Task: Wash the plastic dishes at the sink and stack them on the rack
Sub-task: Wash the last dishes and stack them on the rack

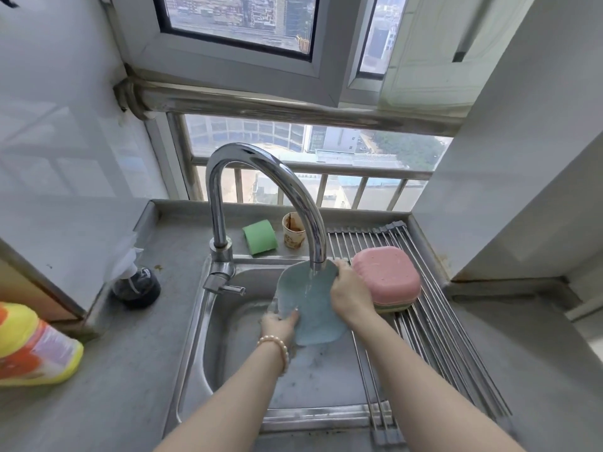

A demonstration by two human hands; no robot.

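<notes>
Grey steel countertop [107, 402] runs below a window, with a single-bowl sink [195, 321] set into it and a roll-up rod rack [434, 321] laid over the sink's right side. Sink contents: a pale blue plastic dish [310, 308] held over the bowl under the chrome faucet [261, 177], with a thin stream of water landing on its face. On the rack rests an upturned stack of plastic dishes [386, 277], pink on top with green and yellow edges showing beneath, just beside the blue dish. Behind the sink stand a green sponge [260, 238] and a stained paper cup [293, 230]; its contents cannot be made out. Left hand [279, 326] grips the dish's lower left edge, thumb on its face. Right hand [350, 293] holds the upper right edge, fingers curled round it. Fingertips of both hands are hidden behind the dish. At the left frame edge, a yellow-and-orange bottle [29, 347] is cut off.
</notes>
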